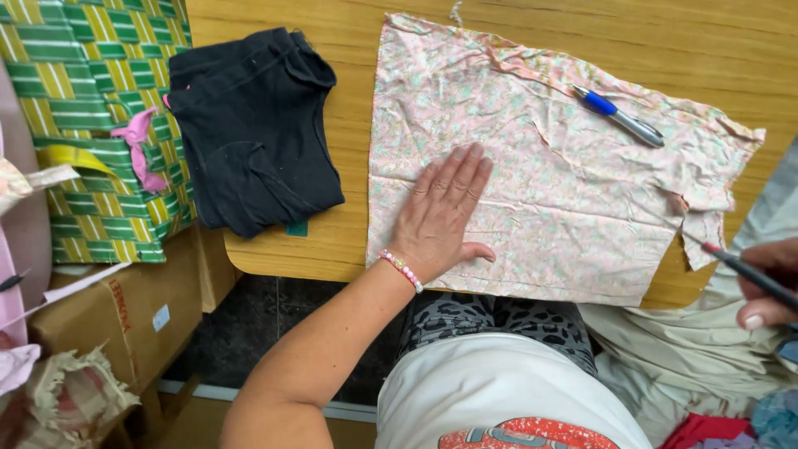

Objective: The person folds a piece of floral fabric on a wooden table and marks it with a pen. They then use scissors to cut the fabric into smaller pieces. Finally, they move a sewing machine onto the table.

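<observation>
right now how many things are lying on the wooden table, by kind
Fabric pieces: 2, the pink floral cloth under the left hand and the black garment
Pens: 1, the blue and silver pen on the floral cloth
Total: 3
The dark pencil is in the right hand, not counted.

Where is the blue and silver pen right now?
The pen lies on the upper right part of the floral cloth on the wooden table, well away from both hands.

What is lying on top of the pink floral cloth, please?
A blue-and-silver pen and the flat left hand rest on the floral cloth. Anything beneath it stays covered.
</observation>
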